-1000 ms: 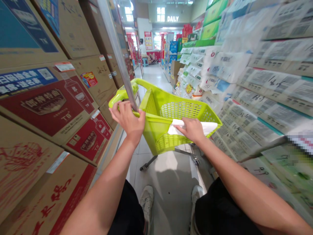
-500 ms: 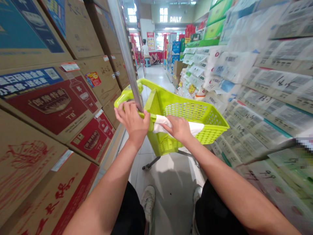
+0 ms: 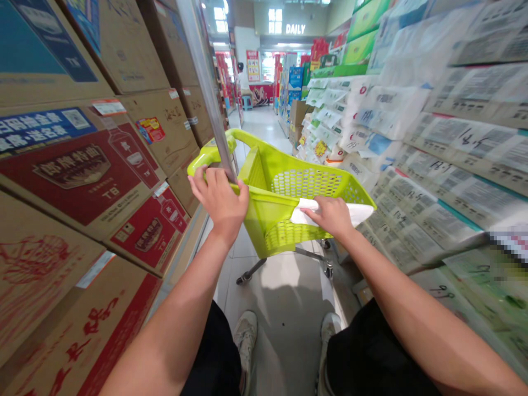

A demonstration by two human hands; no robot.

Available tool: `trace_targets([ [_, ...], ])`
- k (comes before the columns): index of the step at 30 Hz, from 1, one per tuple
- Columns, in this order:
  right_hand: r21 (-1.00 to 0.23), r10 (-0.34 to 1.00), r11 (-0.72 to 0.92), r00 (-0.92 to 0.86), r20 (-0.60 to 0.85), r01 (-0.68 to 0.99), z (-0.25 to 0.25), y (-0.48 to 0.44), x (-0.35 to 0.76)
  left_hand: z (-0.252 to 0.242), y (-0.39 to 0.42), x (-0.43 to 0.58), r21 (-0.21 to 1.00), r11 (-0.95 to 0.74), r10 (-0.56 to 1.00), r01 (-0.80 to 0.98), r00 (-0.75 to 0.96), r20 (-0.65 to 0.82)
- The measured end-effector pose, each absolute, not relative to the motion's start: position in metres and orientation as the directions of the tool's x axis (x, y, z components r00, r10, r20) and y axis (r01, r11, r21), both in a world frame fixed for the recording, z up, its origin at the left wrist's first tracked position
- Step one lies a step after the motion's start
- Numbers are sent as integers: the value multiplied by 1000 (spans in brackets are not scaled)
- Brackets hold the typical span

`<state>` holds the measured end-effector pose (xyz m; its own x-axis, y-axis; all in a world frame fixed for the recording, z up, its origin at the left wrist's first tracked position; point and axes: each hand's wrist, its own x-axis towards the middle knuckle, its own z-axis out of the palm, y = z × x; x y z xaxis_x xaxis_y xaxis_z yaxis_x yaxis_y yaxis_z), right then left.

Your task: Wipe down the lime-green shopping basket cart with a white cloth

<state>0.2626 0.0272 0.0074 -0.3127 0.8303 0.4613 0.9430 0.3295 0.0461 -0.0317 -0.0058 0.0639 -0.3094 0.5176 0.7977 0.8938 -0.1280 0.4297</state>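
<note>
A lime-green shopping cart (image 3: 264, 201) stands turned sideways in front of me, its basket pointing right. My left hand (image 3: 220, 201) is closed over the near corner of the handle end, beside a metal pole (image 3: 210, 93) that rises from there. On the near rim of the basket, my right hand (image 3: 332, 214) presses a white cloth (image 3: 303, 213), fingers closed on it over the edge. Part of the cloth trails to the right past the hand. The basket holds nothing that I can see.
Stacked cardboard cartons (image 3: 78, 176) wall the left side. On the right, packs of tissue paper (image 3: 416, 181) are piled high. A person (image 3: 242, 77) is far down the aisle near a blue stool (image 3: 247, 102). Cart wheels (image 3: 244, 278) rest on the tiled floor (image 3: 284, 308).
My right hand has slid the white cloth rightward along the basket rim, away from the handle. My left hand remains on the handle end. The view has shifted slightly.
</note>
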Motion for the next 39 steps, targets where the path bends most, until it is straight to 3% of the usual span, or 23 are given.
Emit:
trace_targets([
  [10, -175, 746, 473, -288, 600, 863, 19, 14, 165, 61, -31, -3, 397, -142, 550, 907, -261, 793],
  [17, -112, 726, 544, -399, 560, 832, 14, 22, 196, 66, -27, -20, 395, -145, 588, 907, -242, 772],
  [28, -8, 848, 332, -294, 441, 943, 1, 42, 281, 59, 4, -43, 426, -156, 520, 891, -292, 803],
  [39, -148, 682, 647, -482, 550, 748, 37, 14, 175, 55, -15, -20, 408, -131, 524, 904, -286, 802],
])
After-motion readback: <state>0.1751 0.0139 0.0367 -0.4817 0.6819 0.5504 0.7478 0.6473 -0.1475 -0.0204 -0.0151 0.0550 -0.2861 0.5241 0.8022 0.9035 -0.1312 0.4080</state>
